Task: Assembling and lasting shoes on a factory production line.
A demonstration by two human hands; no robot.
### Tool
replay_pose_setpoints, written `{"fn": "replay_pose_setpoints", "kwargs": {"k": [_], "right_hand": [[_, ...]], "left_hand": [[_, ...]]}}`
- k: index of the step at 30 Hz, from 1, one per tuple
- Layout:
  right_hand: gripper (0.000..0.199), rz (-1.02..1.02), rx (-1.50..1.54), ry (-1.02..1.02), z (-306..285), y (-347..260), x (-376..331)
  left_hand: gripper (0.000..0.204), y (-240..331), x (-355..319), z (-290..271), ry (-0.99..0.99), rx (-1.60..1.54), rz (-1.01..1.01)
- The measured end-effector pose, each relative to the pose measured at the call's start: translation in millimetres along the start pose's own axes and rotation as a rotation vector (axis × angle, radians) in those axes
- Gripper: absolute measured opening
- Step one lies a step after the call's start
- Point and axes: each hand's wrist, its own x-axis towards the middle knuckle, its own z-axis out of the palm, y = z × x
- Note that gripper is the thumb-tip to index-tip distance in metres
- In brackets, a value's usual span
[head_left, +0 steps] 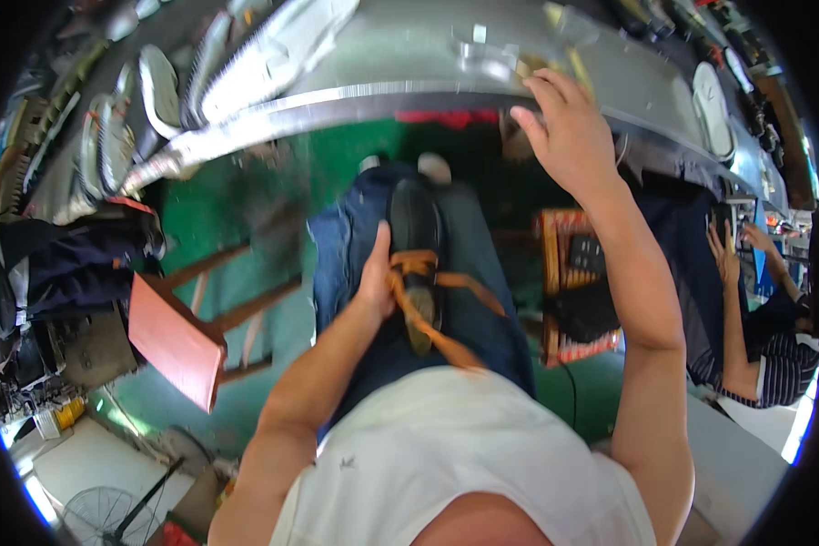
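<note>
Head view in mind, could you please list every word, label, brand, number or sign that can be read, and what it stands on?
None can be read.
White shirt: small dark mark, too small to read.
Black object on the right: small pale marks, too small to read.
Black shoe at the left hand: no lettering shows.

This is a shoe workshop. Pale sole-shaped pieces line the metal worktop, a black shoe rests on a lap, and another person is nearby.
</note>
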Motion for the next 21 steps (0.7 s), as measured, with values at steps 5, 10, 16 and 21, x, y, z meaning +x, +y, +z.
{"fn": "replay_pose_setpoints", "kwargs": {"k": [5, 10, 16, 21], "right_hand": [[0.028, 0.541, 0.922, -0.759, 1.6, -69.5, -114.8], [0.042, 1.063, 1.352, -1.213, 21.9, -113.2, -165.9], [0.034, 1.552, 1.634, -0.696, 49.9, -123.6, -150.8], [0.028, 1.513, 1.794, -0.312, 56.3, -110.0, -146.3]], "left_hand": [[0.07, 10.1, 16.5, 9.9, 0.296, 0.582, 0.208], [0.054, 52.1, -35.7, 16.7, 0.203, 1.622, 0.149], [0.044, 70.0, -78.5, 29.6, 0.029, 1.059, -0.179], [0.044, 149.2, -84.9, 39.7, 0.639, 1.341, 0.589]]}}
